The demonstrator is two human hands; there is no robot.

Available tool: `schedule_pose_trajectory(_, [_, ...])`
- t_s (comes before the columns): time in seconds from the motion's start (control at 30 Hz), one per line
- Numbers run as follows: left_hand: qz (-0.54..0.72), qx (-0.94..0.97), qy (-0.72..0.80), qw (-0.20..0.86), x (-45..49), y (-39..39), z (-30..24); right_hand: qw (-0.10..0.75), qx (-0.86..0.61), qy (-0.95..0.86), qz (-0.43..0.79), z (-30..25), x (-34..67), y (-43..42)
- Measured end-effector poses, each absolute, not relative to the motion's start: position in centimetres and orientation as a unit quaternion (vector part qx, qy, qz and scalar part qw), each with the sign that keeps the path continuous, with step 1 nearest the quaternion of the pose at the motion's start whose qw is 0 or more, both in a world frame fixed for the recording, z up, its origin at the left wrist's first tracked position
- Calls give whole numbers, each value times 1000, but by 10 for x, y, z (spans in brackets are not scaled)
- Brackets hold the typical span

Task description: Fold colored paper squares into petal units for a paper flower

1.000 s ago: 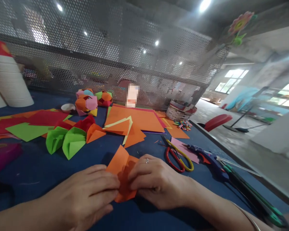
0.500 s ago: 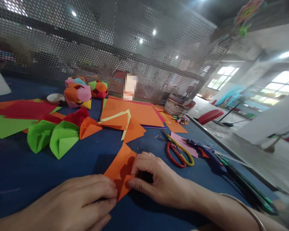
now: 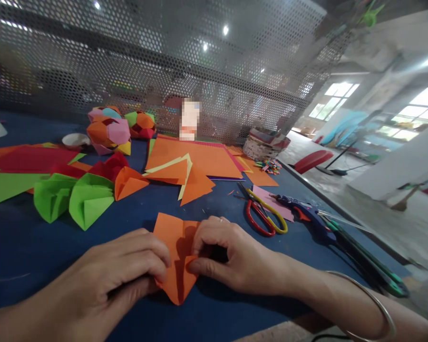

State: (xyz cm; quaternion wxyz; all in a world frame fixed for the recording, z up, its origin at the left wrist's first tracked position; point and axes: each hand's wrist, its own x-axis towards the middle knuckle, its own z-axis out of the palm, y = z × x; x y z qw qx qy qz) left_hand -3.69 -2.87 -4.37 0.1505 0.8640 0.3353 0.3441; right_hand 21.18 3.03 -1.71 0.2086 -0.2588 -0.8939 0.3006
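Note:
Between my hands is an orange sheet of folding paper (image 3: pixel 167 232), creased down its middle, with its lower end bent toward a point. My left hand (image 3: pixel 131 266) pinches its left edge between thumb and fingers. On the other side, my right hand (image 3: pixel 224 251) grips a folded flap with the thumb in front and curled fingers behind. Part of the sheet is hidden behind the right fingers. Green folded paper pieces (image 3: pixel 92 204) and a smaller orange folded piece (image 3: pixel 126 183) lie beyond my left hand.
Scissors (image 3: pixel 267 213) and a glue gun (image 3: pixel 310 213) lie to the right, near the table edge. Stacked orange paper (image 3: pixel 199 159), a papered basket (image 3: pixel 266 145), finished paper balls (image 3: pixel 109 130), a white dish (image 3: pixel 75 140) and red sheets (image 3: pixel 39 159) stand further back against a perforated metal screen (image 3: pixel 157 61).
The orange sheet has turned more upright and its lower end has opened out. My left hand has lifted from lying flat over it to pinching its left edge. The view has shifted slightly.

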Motion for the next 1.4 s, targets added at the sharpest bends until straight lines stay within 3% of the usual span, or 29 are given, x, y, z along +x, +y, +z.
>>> schedule_pose_trajectory(0.17, [308,872,323,201,-32,-10,-32,213,-260,-899,281,-17,211,27])
schedule_pose_trajectory(0.77, [312,855,405,82,-13,-17,-34,184,-316,-902,230,-21,207,23])
schedule_pose_trajectory(1.4, [316,838,441,58,-9,-19,-43,176,-322,-904,218,-22,207,21])
